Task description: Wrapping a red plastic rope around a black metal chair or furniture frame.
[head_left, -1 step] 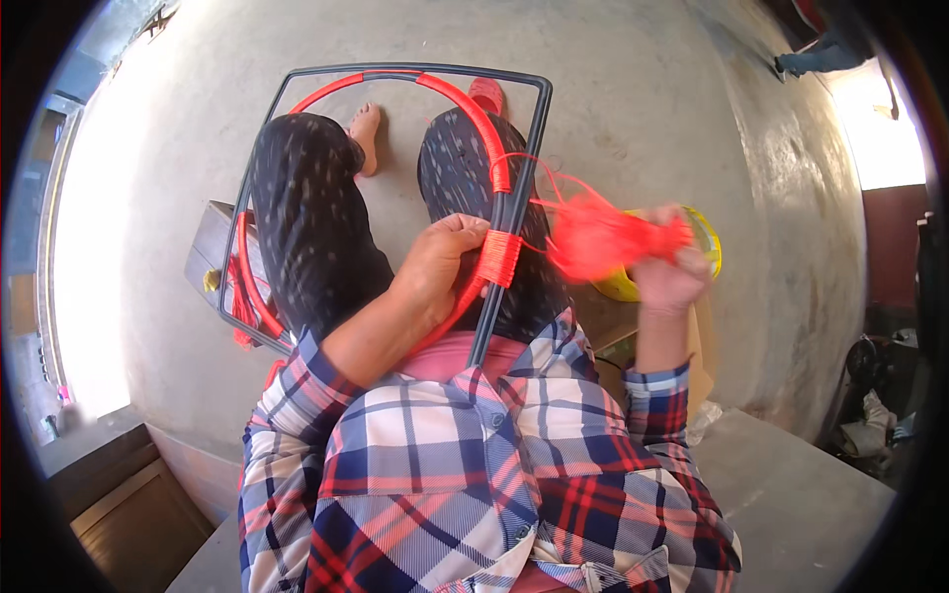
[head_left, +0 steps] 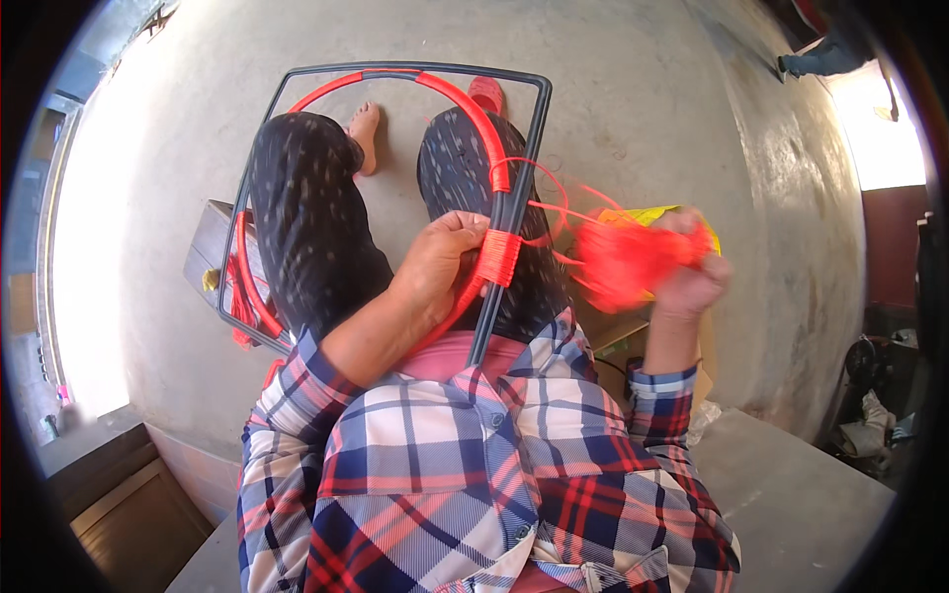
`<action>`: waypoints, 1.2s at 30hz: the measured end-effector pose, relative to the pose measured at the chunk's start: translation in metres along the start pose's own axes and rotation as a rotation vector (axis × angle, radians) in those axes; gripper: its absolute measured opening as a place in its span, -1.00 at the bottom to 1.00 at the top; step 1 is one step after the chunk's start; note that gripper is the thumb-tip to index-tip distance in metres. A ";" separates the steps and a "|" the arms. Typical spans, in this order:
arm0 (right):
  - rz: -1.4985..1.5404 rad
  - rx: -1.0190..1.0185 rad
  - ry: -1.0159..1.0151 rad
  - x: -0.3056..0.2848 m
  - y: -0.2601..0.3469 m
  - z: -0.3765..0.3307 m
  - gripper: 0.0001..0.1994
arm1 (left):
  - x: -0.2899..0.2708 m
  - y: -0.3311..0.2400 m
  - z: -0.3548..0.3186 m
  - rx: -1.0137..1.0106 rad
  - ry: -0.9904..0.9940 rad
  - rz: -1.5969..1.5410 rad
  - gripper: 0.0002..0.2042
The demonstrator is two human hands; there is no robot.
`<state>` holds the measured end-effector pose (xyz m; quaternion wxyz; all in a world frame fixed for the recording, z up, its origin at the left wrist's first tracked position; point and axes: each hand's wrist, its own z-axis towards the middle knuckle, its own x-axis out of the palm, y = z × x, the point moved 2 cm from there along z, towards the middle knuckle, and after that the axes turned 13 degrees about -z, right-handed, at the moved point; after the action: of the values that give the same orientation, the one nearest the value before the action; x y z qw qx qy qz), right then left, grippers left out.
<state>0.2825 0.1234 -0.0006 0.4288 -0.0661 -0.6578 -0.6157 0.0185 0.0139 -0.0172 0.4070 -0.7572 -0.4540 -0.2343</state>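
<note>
A black rectangular frame (head_left: pixel 415 69) lies across my thighs. Inside it is a round hoop (head_left: pixel 474 117) mostly wrapped in red cord. Where hoop and frame run side by side, a tight red cord binding (head_left: pixel 500 259) joins them. My left hand (head_left: pixel 435 265) is closed on the hoop just beside this binding, thumb on top, its other fingers partly hidden underneath. Out to the right, my right hand (head_left: pixel 694 279) is closed around a loose bundle of red cord (head_left: pixel 633 259), blurred by motion. Slack strands loop from the bundle back to the frame near the binding.
A yellow container (head_left: pixel 649 214) stands partly hidden behind my right hand. More red cord (head_left: pixel 237 301) hangs at the frame's left side, next to a grey box-like block (head_left: pixel 213 242). A red shoe (head_left: pixel 485 94) lies on the floor. Another person's leg (head_left: pixel 825 61) shows at upper right.
My right hand and the cord bundle have moved a little to the right and down, away from the frame. The left hand and the frame have stayed in place.
</note>
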 end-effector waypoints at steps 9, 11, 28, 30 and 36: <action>-0.034 0.073 -0.254 0.001 -0.012 0.000 -0.88 | 0.004 -0.005 -0.004 -0.015 0.045 0.035 -0.81; -0.372 0.160 -0.268 0.055 -0.059 0.012 -0.85 | 0.006 -0.009 -0.002 -0.009 0.016 0.019 -0.83; -0.579 0.266 -0.013 0.094 -0.006 -0.021 -0.87 | 0.017 0.005 -0.021 0.031 0.169 0.248 -0.79; -0.687 0.250 0.002 0.098 0.000 -0.030 -0.87 | 0.021 0.004 -0.022 -0.023 0.230 0.258 -0.71; -0.696 0.224 -0.063 0.098 0.007 -0.039 -0.85 | 0.010 -0.002 -0.004 -0.092 0.287 0.279 -0.58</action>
<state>0.2445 0.0480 0.0632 0.1778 0.1902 -0.7169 -0.6467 0.0219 0.0161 -0.0073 0.4611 -0.7893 -0.2710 -0.3015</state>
